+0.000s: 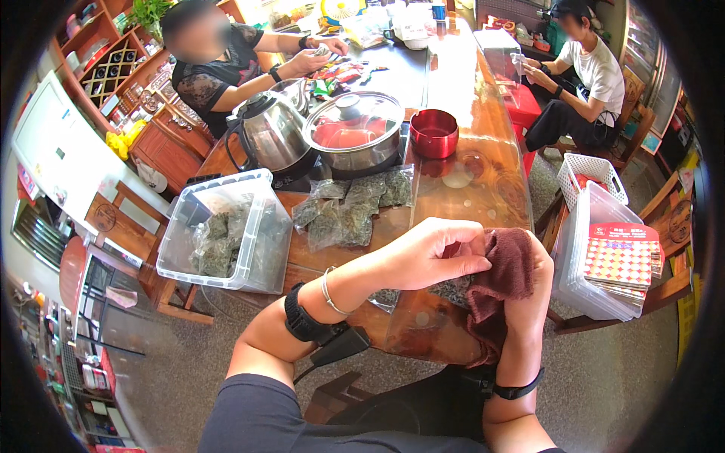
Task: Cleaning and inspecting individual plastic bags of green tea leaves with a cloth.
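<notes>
On my feed, the left hand point(447, 257) pinches the cloth point(510, 264); the right hand point(536, 283), against the cloth, likely braces it, grip unclear.

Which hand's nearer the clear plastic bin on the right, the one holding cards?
Right hand: it's just left of the clear plastic bin. The left hand is farther left, across the brown cloth.

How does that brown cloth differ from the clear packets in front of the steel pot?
The brown cloth is held up by the left hand and right hand; the clear packets lie on the table. The cloth is one opaque piece; the packets are several, see-through, with dark green contents. The cloth hangs in folds; the packets overlap, glossy.
</notes>
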The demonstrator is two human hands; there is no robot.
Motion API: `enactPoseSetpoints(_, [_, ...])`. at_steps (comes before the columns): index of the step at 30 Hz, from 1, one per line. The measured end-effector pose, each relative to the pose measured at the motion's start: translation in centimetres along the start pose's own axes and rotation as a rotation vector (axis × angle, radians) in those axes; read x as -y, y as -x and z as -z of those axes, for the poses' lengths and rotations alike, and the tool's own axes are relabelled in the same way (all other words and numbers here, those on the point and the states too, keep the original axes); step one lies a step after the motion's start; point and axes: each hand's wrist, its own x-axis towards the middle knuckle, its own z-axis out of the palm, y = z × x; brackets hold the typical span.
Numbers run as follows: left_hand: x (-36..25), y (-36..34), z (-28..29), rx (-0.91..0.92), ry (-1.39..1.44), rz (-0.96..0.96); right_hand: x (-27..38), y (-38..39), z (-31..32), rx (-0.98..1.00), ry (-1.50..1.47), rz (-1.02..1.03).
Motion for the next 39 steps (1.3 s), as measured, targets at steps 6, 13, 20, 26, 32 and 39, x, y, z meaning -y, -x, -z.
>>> enactPoseSetpoints(6, [0.6, -0.5, -0.6, -0.248, 0.083, -0.126, -0.9, -0.1, 0.3, -0.128, 0.012, 0.064])
enactPoseSetpoints(13, [0.9, -0.1, 0.4, -0.473, 0.639, 0.056, -1.0, 0.9, 0.3, -0.130, -0.477, -0.162])
enactPoseSetpoints(20, [0.7, -0.4, -0.3, -0.402, 0.641, 0.043, -1.9, 0.6, 0.5, -0.208, -0.456, -0.112])
enactPoseSetpoints(26, [0.6, -0.5, -0.9, -0.378, 0.477, 0.007, -1.3, 0.3, 0.9, -0.040, -0.060, 0.156])
enactPoseSetpoints(32, [-0.1, 0.1, -1.0, -0.348, 0.502, 0.029, -0.9, 0.2, 0.6, -0.093, -0.237, 0.025])
enactPoseSetpoints(39, [-0.1, -0.2, -1.1, -0.345, 0.527, 0.037, -1.6, 0.1, 0.5, -0.300, -0.319, -0.062])
